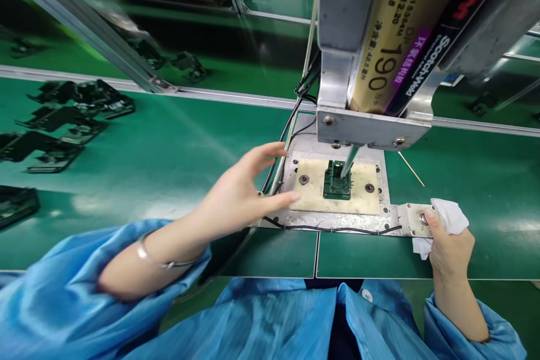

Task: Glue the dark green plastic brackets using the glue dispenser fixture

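Two hands: left hand (240,197) has loose, spread fingers, tips touching the tan plate (316,198); right hand (449,247) fingers squeeze a white cloth (452,216).

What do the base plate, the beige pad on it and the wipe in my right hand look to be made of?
Base plate: bare metal, likely aluminium or steel, given the dull grey sheen and scuffs.
Beige pad: looks like matte plastic or resin board, flat and stained, but I can't be sure.
Wipe in the right hand: soft white cloth or paper, crumpled into folds.
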`<state>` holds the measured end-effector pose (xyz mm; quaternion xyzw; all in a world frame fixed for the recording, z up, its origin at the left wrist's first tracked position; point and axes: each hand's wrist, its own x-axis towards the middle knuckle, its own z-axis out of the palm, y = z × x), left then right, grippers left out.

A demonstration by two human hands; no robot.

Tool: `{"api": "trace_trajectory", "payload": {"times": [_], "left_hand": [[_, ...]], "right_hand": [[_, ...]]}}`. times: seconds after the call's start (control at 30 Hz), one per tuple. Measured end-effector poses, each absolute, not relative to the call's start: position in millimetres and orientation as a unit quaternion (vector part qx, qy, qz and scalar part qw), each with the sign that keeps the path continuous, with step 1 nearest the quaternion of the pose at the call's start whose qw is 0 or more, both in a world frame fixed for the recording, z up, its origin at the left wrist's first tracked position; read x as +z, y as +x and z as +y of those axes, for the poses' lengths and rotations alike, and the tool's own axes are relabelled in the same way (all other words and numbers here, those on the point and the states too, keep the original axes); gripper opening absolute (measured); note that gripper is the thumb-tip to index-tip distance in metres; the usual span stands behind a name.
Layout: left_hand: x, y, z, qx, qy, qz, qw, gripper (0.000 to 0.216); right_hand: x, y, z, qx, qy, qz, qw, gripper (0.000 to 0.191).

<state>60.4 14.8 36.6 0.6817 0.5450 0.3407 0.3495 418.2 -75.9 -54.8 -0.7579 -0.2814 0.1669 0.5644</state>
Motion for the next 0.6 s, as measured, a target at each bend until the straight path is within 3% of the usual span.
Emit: {"api": "trace_trajectory", "payload": {"times": [0.1,0.3,0.47,0.6], "left_hand": [[30.3,93.4,30.7,0.285,0.707,0.483,0.43,0.096],[24.2,121.1,44.8,0.28,0.674,0.408,0.548,0.053],[51.4,122.6,45.6,0.198,0.568,0.439,0.667,0.037],[60.6,119.2,38.5,0.076,0.473,0.471,0.741,0.038]], "right_hand": [[-57.4,419.7,-77.2,0.178,-0.755,-0.282,0.564,0.06],[-60.6,421.7,-79.5,0.187,-0.761,-0.282,0.553,0.061],[-60.1,421.2,-78.2,0.188,-0.757,-0.286,0.557,0.058],[-56.4,419.1,-76.0,0.173,-0.752,-0.301,0.56,0.054]]}}
